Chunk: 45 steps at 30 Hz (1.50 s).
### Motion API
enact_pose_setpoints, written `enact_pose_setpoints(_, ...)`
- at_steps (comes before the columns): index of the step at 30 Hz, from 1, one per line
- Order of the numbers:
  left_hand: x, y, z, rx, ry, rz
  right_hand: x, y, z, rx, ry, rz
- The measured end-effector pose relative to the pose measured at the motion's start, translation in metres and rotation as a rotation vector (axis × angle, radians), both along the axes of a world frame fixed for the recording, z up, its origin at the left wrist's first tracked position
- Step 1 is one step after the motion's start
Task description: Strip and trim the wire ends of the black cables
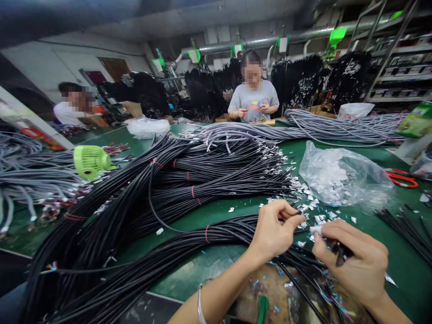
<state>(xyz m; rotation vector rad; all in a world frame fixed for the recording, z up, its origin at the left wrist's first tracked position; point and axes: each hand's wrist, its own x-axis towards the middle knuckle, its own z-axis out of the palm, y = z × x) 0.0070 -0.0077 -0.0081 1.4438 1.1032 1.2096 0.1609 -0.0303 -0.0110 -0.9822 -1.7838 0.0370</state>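
At the near right part of the green table [364, 225], the left hand [275, 227] pinches a thin black cable end [299, 213] between thumb and finger. The right hand [353, 261], just beside it, has its fingers closed on a small white piece [316, 230]; a dark tool [341, 253] lies in its palm, but its kind I cannot tell.

Under the hands is a worn brown board [251, 290] with a green handle [262, 308] at its near edge. Around them, the table carries many white scraps [310, 198] and tiny blue bits [276, 308]. To the left lie thick bundles of black cables [209, 173], tied with red bands [206, 234], and a light green fan [90, 161]. Beyond the hands are a clear plastic bag [340, 175], red-handled scissors [403, 177] and grey cables [320, 128].

Across the table, a person in a grey shirt [254, 101] works with both hands; another person [72, 110] is at far left. Behind, there are hanging black cables [297, 83], a metal pipe [216, 48] and shelves [405, 77].
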Motion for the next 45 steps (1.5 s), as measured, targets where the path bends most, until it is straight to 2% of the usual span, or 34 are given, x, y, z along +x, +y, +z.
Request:
enact_pose_setpoints(2, -0.001, 0.001, 0.001, 0.003, 0.011, 0.027, 0.001, 0.0, 0.002, 0.021, 0.035, -0.07)
enact_pose_setpoints(4, -0.002, 0.002, 0.004, -0.026, 0.001, -0.027, 0.003, 0.004, 0.005, -0.071, 0.104, -0.107)
enact_pose_setpoints(7, -0.004, 0.002, 0.01, -0.09, -0.011, -0.131, 0.005, 0.01, 0.006, -0.217, 0.08, 0.012)
enact_pose_setpoints(10, -0.004, 0.0, 0.012, -0.091, 0.011, -0.167, 0.004, 0.011, 0.002, -0.224, 0.07, 0.068)
enact_pose_setpoints(16, 0.004, -0.009, 0.005, 0.0, 0.047, -0.039, -0.005, 0.004, -0.005, -0.165, 0.117, -0.041)
enact_pose_setpoints(22, 0.004, -0.007, 0.002, 0.118, 0.077, 0.127, -0.004, -0.002, -0.011, -0.033, -0.031, -0.037)
enact_pose_setpoints(25, 0.001, -0.004, 0.005, 0.086, 0.058, 0.063, 0.0, 0.002, -0.007, -0.13, 0.062, -0.128)
enact_pose_setpoints(27, 0.0, -0.003, 0.008, 0.037, 0.038, 0.004, 0.002, 0.007, -0.004, -0.201, 0.085, -0.087)
enact_pose_setpoints(29, -0.001, -0.004, 0.01, 0.008, 0.051, -0.051, 0.001, 0.01, -0.004, -0.208, 0.07, -0.012)
enact_pose_setpoints(31, -0.001, -0.005, 0.012, -0.007, 0.08, -0.102, 0.001, 0.011, -0.007, -0.151, 0.056, -0.002)
enact_pose_setpoints(36, 0.0, -0.008, 0.011, -0.06, 0.091, -0.182, 0.002, 0.007, -0.017, 0.038, -0.046, -0.108)
enact_pose_setpoints(38, 0.003, -0.008, 0.008, -0.113, 0.032, -0.17, 0.004, 0.006, -0.02, 0.155, -0.118, -0.143)
enact_pose_setpoints(41, 0.006, -0.009, 0.005, -0.161, -0.043, -0.125, 0.007, 0.006, -0.021, 0.318, -0.253, -0.109)
enact_pose_setpoints(43, 0.007, -0.009, 0.003, -0.136, -0.021, -0.083, 0.009, 0.007, -0.022, 0.388, -0.329, -0.042)
enact_pose_setpoints(45, 0.007, -0.009, 0.003, -0.047, 0.068, -0.032, 0.011, 0.007, -0.022, 0.405, -0.363, 0.009)
